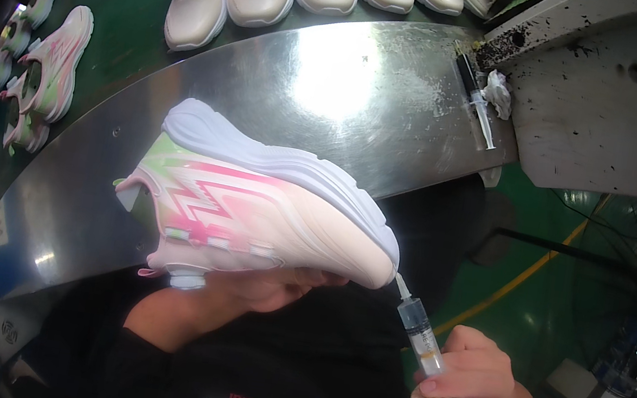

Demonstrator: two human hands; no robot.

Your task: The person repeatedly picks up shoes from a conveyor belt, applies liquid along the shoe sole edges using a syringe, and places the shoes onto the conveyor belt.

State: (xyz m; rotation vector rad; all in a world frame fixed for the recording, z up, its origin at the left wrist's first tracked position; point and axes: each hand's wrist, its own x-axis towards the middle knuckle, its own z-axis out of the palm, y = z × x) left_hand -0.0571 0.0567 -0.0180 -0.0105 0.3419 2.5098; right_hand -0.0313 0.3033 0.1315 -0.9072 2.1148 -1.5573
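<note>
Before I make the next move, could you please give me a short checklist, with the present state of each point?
1. Shoe supported: ok, the left hand holds it from the near side.
2. Syringe secured: ok, it is in the right hand.
3. Nozzle aimed at the toe: ok, its end is at the toe's edge.
4. Nozzle actually touching the shoe: cannot tell, the gap is too small to judge.
5. Second syringe out of the way: ok, it lies at the far right of the metal bench.
</note>
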